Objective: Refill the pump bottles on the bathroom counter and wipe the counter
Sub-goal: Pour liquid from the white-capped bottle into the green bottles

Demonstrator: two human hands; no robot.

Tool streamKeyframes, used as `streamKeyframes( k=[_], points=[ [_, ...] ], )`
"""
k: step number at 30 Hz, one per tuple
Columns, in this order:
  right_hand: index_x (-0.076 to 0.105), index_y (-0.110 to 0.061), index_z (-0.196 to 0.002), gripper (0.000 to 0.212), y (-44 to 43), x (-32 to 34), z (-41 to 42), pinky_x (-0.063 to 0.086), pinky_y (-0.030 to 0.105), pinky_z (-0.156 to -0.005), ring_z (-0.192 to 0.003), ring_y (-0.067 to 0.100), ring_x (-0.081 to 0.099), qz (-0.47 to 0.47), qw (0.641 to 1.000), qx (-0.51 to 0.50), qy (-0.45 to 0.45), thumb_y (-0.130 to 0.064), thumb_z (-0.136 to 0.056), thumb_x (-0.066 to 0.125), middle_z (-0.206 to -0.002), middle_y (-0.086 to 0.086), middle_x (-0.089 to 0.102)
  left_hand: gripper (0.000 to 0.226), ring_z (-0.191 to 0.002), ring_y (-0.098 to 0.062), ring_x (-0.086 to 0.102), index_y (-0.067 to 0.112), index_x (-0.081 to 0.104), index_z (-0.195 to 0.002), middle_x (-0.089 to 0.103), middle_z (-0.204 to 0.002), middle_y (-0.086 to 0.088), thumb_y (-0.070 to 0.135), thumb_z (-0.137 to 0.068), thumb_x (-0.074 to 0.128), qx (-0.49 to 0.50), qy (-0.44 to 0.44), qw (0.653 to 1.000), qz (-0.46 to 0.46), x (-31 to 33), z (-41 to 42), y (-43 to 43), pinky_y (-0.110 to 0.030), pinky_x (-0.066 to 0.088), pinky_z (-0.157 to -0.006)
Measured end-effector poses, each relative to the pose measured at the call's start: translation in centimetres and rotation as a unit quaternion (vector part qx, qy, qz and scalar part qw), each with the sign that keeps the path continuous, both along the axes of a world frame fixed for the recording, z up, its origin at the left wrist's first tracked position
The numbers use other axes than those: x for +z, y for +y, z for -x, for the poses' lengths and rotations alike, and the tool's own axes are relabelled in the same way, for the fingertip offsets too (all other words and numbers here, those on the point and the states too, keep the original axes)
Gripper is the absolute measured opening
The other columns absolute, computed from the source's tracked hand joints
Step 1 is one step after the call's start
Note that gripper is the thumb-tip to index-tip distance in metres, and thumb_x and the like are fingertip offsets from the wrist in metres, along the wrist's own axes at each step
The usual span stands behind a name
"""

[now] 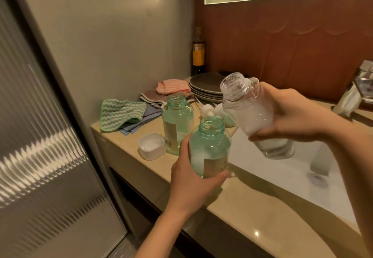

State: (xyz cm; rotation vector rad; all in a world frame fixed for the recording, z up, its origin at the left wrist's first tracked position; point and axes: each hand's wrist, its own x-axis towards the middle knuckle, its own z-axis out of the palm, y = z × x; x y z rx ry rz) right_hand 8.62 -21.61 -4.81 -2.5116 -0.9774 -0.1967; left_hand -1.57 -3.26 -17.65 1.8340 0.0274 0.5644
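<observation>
Hands both occupied, over the front edge of the tabletop (252, 203).

Left hand (193, 185): clenched around the lower body of a green-tinted bottle (210, 146), thumb across the front by the label. Bottle upright, uncapped, mouth open to the top. Some pale liquid visible low inside. It sits above the tabletop edge, just left of the sink basin (292, 181).

Right hand (292, 116): grasping a clear bottle (248, 112) around its body. Bottle tilted, open neck pointing up and to the left, base down toward the basin. White foamy liquid inside, with droplets on the neck wall. Its shoulder is just beside the green bottle's mouth; contact cannot be told.

A second green bottle (177, 124) stands upright and uncapped on the tabletop behind the held one, partly filled. White square cap (151, 145) lies open side up, just left of it. White pump heads (207, 109) lie behind, partly hidden by the bottles.

Further back: green striped cloth (121, 114) on a blue-grey cloth (141, 123), a pink cloth (173, 87) on another folded cloth, a stack of dark plates (205, 86), and a dark bottle with a yellow label (198, 53) in the corner. Faucet (363, 76) at right edge.
</observation>
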Motion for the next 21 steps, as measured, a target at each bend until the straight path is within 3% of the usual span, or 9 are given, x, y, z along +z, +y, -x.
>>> streamKeyframes(
  k=[5, 8, 12, 17, 21],
  points=[
    [0.042, -0.024, -0.122, 0.084, 1.2, -0.1, 0.7, 0.050, 0.042, -0.076, -0.089, 0.020, 0.058, -0.041, 0.999, 0.000, -0.024, -0.041, -0.052, 0.084, -0.104, 0.000, 0.062, 0.085, -0.100, 0.011, 0.056, 0.042, 0.043, -0.120, 0.059, -0.107, 0.031, 0.011, -0.056, 0.090, 0.035, -0.019, 0.999, 0.012, 1.2, 1.9, 1.7, -0.005, 0.044, -0.075],
    [0.042, -0.024, -0.122, 0.085, 2.1, -0.5, 0.9, 0.050, 0.043, -0.075, -0.090, 0.022, 0.058, -0.052, 0.997, -0.018, -0.047, -0.051, -0.050, 0.079, -0.105, 0.001, 0.063, 0.090, -0.099, 0.009, 0.058, 0.040, 0.045, -0.121, 0.060, -0.108, 0.024, 0.007, -0.051, 0.090, 0.073, -0.044, 0.996, 0.039, 2.6, 2.8, 3.5, -0.005, 0.046, -0.072],
    [0.046, -0.021, -0.124, 0.089, 3.3, -1.3, 1.3, 0.050, 0.042, -0.079, -0.096, 0.020, 0.059, -0.111, 0.991, -0.038, -0.062, -0.056, -0.049, 0.078, -0.109, -0.001, 0.063, 0.094, -0.099, -0.002, 0.062, 0.026, 0.048, -0.124, 0.062, -0.114, 0.011, 0.019, -0.041, 0.091, 0.123, -0.078, 0.986, 0.077, 5.1, 3.1, 6.7, -0.020, 0.053, -0.078],
    [0.050, -0.021, -0.121, 0.086, 4.5, -2.1, 1.5, 0.048, 0.033, -0.082, -0.098, 0.012, 0.056, -0.190, 0.980, -0.036, -0.041, -0.057, -0.049, 0.078, -0.110, -0.009, 0.059, 0.077, -0.091, 0.001, 0.062, 0.028, 0.047, -0.116, 0.061, -0.108, 0.010, -0.001, -0.055, 0.084, 0.159, -0.085, 0.977, 0.111, 7.3, 1.0, 10.8, -0.019, 0.050, -0.071],
    [0.050, -0.023, -0.122, 0.088, 5.1, -2.7, 1.8, 0.047, 0.026, -0.079, -0.099, 0.010, 0.055, -0.212, 0.977, -0.032, -0.019, -0.059, -0.046, 0.078, -0.111, -0.009, 0.060, 0.077, -0.096, -0.004, 0.057, 0.023, 0.044, -0.119, 0.059, -0.109, 0.008, -0.002, -0.058, 0.083, 0.172, -0.052, 0.976, 0.122, 7.6, -2.4, 13.3, -0.024, 0.048, -0.076]
  ],
)
